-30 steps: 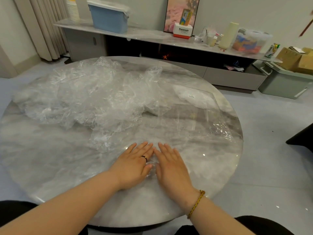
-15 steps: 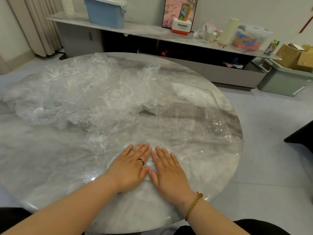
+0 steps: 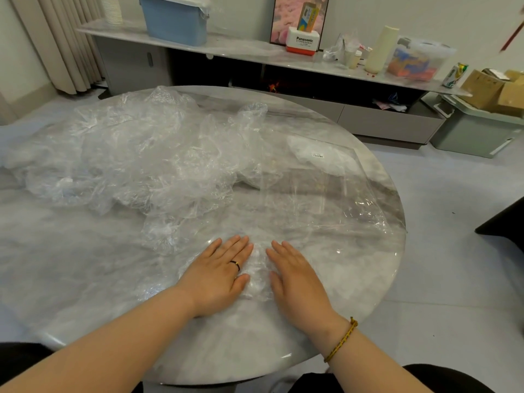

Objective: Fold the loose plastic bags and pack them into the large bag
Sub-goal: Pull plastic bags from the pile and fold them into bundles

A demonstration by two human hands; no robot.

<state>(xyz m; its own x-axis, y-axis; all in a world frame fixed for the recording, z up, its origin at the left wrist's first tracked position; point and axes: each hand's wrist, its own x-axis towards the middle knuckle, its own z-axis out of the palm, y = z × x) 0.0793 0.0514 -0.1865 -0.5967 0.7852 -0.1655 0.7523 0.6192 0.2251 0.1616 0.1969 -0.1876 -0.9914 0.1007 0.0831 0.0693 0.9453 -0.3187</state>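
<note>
A heap of crumpled clear plastic bags (image 3: 136, 160) covers the far left of the round marble table (image 3: 71, 279). A large clear bag (image 3: 320, 194) with a small white label lies flat on the right half. Near the front edge a small clear bag (image 3: 258, 276) lies flattened between my hands. My left hand (image 3: 218, 276) presses flat on its left side, fingers straight, a ring on one finger. On the bag's right side my right hand (image 3: 297, 282) presses flat too, a braided bracelet at the wrist.
A long low cabinet (image 3: 368, 120) stands behind the table with a blue bin (image 3: 175, 21), a white-and-red box (image 3: 302, 42) and other clutter on top. A grey crate (image 3: 470, 131) with cardboard boxes sits on the floor at right. Curtains (image 3: 65, 43) hang at left.
My hands have slid a little apart across the small bag, leaving a strip of plastic showing between them. The camera view has shifted slightly.
</note>
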